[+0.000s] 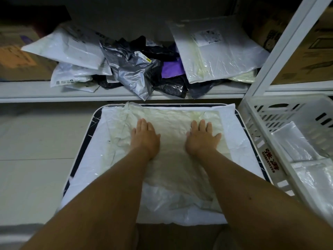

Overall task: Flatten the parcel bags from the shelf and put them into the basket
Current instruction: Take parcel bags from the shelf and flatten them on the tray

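Hands lie flat, palms down and fingers straight, on a crumpled pale yellow parcel bag (173, 138) spread over white bags on the small table (93, 120). Left hand (145, 137) presses the bag's left part; right hand (202, 138) presses its right part. Neither grip closes on anything. Shelf (45, 92) beyond the table carries a heap of white, silver, black and purple parcel bags (133, 67). White slotted basket (261, 130) stands just right of the table and contains flattened clear bags (295, 147).
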The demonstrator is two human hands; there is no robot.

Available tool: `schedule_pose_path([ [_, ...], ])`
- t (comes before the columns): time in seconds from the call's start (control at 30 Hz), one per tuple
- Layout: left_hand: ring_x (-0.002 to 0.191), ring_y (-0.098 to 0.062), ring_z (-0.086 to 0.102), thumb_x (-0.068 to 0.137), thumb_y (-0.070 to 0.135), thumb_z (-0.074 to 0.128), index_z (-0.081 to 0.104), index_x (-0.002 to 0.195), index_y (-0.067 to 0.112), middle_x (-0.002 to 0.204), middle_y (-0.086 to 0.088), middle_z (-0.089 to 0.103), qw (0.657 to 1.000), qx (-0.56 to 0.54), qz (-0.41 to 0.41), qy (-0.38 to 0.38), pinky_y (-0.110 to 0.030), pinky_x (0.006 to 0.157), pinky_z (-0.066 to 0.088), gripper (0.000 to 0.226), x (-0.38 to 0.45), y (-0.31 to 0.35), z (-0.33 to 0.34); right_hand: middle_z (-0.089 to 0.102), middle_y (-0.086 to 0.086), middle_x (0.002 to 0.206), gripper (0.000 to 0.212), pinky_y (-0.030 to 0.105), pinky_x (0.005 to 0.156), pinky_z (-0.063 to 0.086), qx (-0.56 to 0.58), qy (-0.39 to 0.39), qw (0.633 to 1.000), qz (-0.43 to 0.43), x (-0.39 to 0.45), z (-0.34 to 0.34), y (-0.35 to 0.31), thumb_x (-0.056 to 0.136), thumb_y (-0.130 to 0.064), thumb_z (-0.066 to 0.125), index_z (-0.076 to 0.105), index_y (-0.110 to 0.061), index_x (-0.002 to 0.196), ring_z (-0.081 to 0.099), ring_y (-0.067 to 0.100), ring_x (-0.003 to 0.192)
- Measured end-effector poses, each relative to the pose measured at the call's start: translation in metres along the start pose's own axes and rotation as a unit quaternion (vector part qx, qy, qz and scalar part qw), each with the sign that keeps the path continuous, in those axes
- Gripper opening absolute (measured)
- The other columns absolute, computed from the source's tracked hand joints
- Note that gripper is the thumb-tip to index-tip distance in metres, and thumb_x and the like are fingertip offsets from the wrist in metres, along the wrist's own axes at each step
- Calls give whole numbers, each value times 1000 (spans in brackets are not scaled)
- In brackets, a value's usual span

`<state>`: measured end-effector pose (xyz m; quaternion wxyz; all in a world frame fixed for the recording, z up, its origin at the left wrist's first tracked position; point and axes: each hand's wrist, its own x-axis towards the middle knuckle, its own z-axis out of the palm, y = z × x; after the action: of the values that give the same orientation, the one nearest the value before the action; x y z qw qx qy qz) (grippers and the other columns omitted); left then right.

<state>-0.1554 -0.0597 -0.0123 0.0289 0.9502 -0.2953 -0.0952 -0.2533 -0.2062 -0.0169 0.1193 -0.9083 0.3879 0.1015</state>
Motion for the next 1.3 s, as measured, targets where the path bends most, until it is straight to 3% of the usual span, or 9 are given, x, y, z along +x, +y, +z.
schedule_pose_path([
  [0.07,147,-33,-7,100,49,21,8,153,15,160,-15,-3,998,54,-13,2,-54,118,6,64,-20,2,-7,-9,7,162,60,64,114,3,10,27,1000,8,-19,-3,-15,102,-31,30,0,-28,155,-11,32,148],
  [0.2,144,-42,-14,97,57,12,-4,152,28,159,-15,-13,995,80,-60,-16,-66,111,4,65,-54,17,-7,-10,6,162,56,68,111,1,51,20,998,-5,-58,8,-39,101,-47,22,4,-35,153,-13,34,147],
  [0.43,142,-43,-20,90,68,3,-18,148,38,157,-8,-25,991,39,-117,-57,-69,108,4,68,-88,10,20,-12,11,161,60,72,108,0,17,22,1000,-15,-98,45,-35,98,-57,9,-4,-36,153,-13,43,145],
  [0.63,143,-39,-21,83,74,-6,-23,146,37,156,-7,-28,994,-1,-103,-20,-66,110,-1,76,-93,-2,52,-12,10,161,62,71,108,-6,5,66,997,-44,-97,66,-24,96,-60,10,-3,-37,153,-15,41,145],
  [0.87,143,-39,-20,85,74,0,-19,148,34,157,-9,-25,997,-25,-79,9,-60,113,-6,78,-96,-7,56,-14,7,162,60,68,109,-10,32,56,997,-42,-96,67,-23,97,-59,12,-2,-40,153,-18,37,146],
  [1.1,146,-33,-12,99,52,13,-7,152,7,158,-18,-15,997,-23,-71,-14,-47,120,1,72,-101,-11,38,-8,7,162,54,69,110,0,7,-11,999,-31,-95,40,-28,102,-42,17,1,-36,153,-11,36,147],
  [1.3,143,-39,-22,97,55,6,-18,150,26,157,-13,-24,995,4,-104,-14,-64,111,-7,65,-136,17,35,-1,13,162,58,69,110,0,24,63,998,4,-141,37,-43,100,-48,18,7,-30,154,-9,37,147],
])
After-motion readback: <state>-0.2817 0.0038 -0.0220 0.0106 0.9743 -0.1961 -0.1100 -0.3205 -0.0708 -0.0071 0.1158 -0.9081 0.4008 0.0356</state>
